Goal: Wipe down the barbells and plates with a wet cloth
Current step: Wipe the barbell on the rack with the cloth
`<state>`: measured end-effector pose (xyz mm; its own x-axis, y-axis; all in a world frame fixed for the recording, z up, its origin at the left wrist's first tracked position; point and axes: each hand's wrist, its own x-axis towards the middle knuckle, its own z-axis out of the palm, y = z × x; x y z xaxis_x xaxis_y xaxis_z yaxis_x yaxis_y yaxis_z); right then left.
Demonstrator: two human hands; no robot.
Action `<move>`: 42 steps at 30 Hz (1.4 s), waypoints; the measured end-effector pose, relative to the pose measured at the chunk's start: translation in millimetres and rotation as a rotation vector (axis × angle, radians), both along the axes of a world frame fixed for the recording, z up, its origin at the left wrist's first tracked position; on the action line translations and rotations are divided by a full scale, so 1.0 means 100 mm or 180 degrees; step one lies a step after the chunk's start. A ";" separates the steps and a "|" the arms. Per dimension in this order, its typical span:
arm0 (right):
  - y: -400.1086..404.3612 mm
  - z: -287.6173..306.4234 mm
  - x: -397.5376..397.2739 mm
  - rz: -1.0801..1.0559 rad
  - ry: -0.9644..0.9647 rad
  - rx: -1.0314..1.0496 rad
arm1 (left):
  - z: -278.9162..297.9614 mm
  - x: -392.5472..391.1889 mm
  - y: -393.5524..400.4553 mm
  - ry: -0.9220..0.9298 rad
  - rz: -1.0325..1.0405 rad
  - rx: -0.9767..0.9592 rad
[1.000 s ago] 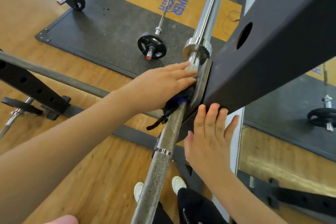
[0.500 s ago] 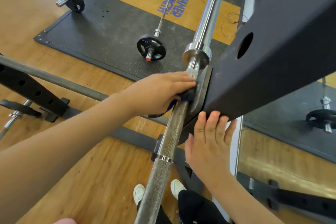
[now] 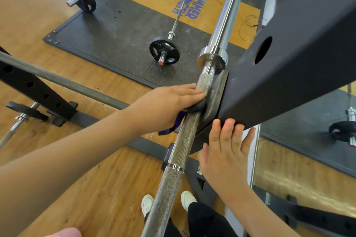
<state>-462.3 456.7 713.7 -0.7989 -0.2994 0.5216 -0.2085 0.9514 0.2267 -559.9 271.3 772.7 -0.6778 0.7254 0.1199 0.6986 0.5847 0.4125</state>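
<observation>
Mid-wipe on the racked barbell (image 3: 179, 152): left hand (image 3: 169, 106) presses a dark cloth (image 3: 194, 108) against the shaft right where it sits in the rack hook (image 3: 213, 102), fingers straight and together. Right hand (image 3: 225, 152) spread flat, bracing on the rack upright (image 3: 289, 67). Next, probably slide the cloth near along the knurling or far toward the sleeve (image 3: 225, 19); floor plates (image 3: 164, 52) apparently not yet wiped.
</observation>
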 end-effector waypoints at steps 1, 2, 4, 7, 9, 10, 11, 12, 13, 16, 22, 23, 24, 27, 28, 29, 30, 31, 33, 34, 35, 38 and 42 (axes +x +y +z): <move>-0.01 0.00 0.00 0.0009 0.0017 -0.0007 | 0.00 -0.03 0.02 0.0182 -0.0009 0.0022; -0.01 0.00 -0.01 0.0013 0.0032 0.0005 | 0.00 -0.10 0.06 0.0346 0.0001 0.0084; 0.00 0.00 -0.01 0.0016 0.0058 0.0057 | 0.06 -0.32 0.20 0.0290 0.0155 0.0088; 0.00 -0.01 0.00 -0.0001 0.0030 0.0107 | 0.12 -0.55 0.32 -0.0124 0.0255 0.0078; 0.01 -0.01 -0.01 -0.0024 0.0029 0.0168 | 0.09 -0.51 0.28 -0.0179 0.0231 0.0061; 0.02 -0.01 -0.01 -0.0024 0.0026 0.0194 | 0.04 -0.42 0.24 -0.0137 0.0228 0.0085; 0.03 -0.01 -0.01 -0.0017 0.0028 0.0210 | 0.02 -0.30 0.21 -0.0094 0.0223 0.0233; 0.04 0.00 -0.01 0.0001 0.0037 0.0216 | 0.02 -0.17 0.18 0.0004 0.0194 0.0328; 0.05 0.00 -0.01 0.0023 0.0040 0.0223 | 0.02 -0.05 0.13 0.0059 0.0136 0.0376; 0.07 0.00 -0.01 0.0078 0.0036 0.0226 | 0.01 0.22 -0.02 -0.0306 0.0065 0.0214; 0.03 -0.02 -0.02 0.0097 0.0091 0.0092 | 0.16 0.09 0.14 -0.0194 0.0619 0.0531; 0.02 -0.03 -0.02 0.0093 0.0092 0.0075 | 0.19 0.01 0.21 -0.0248 0.0819 0.0876; 0.02 -0.03 -0.02 0.0094 0.0089 0.0067 | 0.20 -0.06 0.28 -0.0277 0.0881 0.1207; 0.03 -0.02 -0.01 0.0121 0.0058 0.0057 | 0.22 -0.04 0.39 -0.0104 0.0667 0.1366; 0.03 -0.02 -0.01 0.0124 0.0062 0.0044 | 0.18 0.03 0.36 -0.0109 0.0603 0.1324; 0.03 -0.02 -0.01 0.0124 0.0073 0.0028 | 0.12 0.13 0.30 -0.0147 0.0549 0.1283; 0.02 -0.03 -0.02 0.0136 0.0084 0.0007 | 0.05 0.23 0.22 -0.0151 0.0519 0.1248; 0.00 -0.03 -0.02 0.0153 0.0092 -0.0020 | -0.02 0.33 0.14 -0.0102 0.0461 0.1184; -0.02 -0.04 -0.03 0.0159 0.0107 -0.0066 | -0.13 0.48 -0.01 0.0097 0.0194 0.1053; -0.02 -0.05 -0.04 0.0143 0.0109 -0.0075 | -0.15 0.50 -0.06 0.0197 0.0073 0.0988; -0.03 -0.05 -0.04 0.0124 0.0106 -0.0084 | -0.14 0.47 -0.07 0.0268 0.0052 0.0931; -0.03 -0.06 -0.04 0.0096 0.0073 -0.0103 | 0.04 0.20 0.05 0.0224 0.0556 0.0911; -0.02 -0.04 -0.04 0.0102 0.0043 -0.0049 | 0.13 -0.23 0.34 -0.0192 0.0761 0.0751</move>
<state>-466.5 455.1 709.9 -0.7820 -0.3164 0.5370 -0.2358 0.9477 0.2151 -582.8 305.1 785.9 -0.8364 0.5020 0.2199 0.5234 0.6125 0.5924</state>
